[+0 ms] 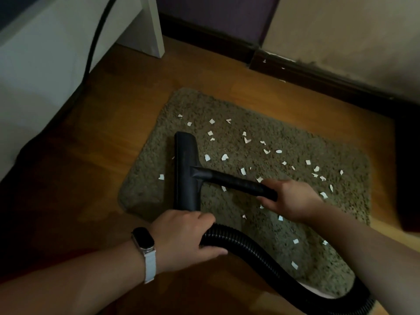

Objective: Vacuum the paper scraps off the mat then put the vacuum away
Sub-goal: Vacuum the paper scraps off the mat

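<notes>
Your left hand [185, 233] grips the ribbed hose [256, 251]; your right hand [291, 200] clasps the wand [236, 180], nozzle [186, 171] on the scrap-strewn mat [295, 137]

Open mat [284, 223]; white furniture [56, 53] leftward.

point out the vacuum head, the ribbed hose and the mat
vacuum head [186, 169]: head view, middle of the black bar
ribbed hose [261, 253]: head view, curved stretch past the left hand
mat [272, 133]: head view, bare pile

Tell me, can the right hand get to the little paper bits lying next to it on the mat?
Probably yes. The right hand hovers just over the mat, with paper scraps beside it and nothing between. But its grip is busy holding the vacuum tube.
</notes>
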Tool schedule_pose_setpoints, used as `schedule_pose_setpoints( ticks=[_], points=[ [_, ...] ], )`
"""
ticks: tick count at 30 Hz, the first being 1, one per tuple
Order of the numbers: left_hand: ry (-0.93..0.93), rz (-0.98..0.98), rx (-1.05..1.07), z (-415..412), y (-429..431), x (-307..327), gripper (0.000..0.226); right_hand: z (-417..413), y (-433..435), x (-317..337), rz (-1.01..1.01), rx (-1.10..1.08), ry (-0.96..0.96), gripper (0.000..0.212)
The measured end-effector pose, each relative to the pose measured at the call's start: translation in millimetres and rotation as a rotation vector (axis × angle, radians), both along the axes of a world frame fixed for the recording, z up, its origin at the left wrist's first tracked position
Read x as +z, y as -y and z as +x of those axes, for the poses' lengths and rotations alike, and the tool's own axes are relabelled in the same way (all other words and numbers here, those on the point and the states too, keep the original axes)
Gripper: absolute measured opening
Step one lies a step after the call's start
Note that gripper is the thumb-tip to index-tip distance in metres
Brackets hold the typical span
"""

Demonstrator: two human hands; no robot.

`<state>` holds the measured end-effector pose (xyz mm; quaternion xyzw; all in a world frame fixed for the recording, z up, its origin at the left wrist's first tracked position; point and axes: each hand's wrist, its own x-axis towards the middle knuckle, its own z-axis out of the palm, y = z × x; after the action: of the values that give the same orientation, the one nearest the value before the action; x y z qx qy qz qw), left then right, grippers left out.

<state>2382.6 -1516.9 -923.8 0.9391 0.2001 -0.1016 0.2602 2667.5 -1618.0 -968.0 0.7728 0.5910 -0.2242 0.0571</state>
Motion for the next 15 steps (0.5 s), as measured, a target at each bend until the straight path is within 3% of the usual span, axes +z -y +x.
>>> schedule_pose_setpoints(
  ticks=[15],
  points=[
    [-0.010, 0.070, 0.060, -19.6, -2.5, -2.8, 0.052, -59.4, -73.4, 17.0, 0.007, 0.204, 0.166, 0.043]
  ],
)
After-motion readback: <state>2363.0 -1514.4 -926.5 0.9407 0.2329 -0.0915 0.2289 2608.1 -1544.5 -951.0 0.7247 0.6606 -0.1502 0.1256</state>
